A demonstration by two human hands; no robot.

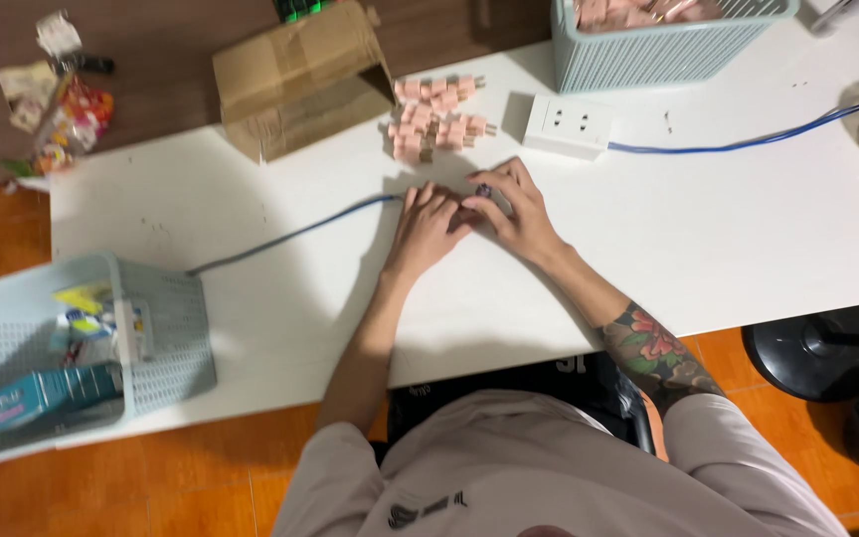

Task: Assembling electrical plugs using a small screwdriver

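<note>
Head view: both hands meet on the white table [728, 249], just below the pile of small pink blocks [434, 119]. Left hand [425, 229] lies knuckles up, fingers curled against a small dark piece [483, 190]; right hand [519, 214] pinches that piece at its fingertips. Power strip [569, 126] sits right of the pile, cardboard box [300, 80] left.

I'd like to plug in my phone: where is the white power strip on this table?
In the head view, the white power strip lies on the white table, beyond the right hand, between the pile of pink blocks and the grey-green basket.
</note>
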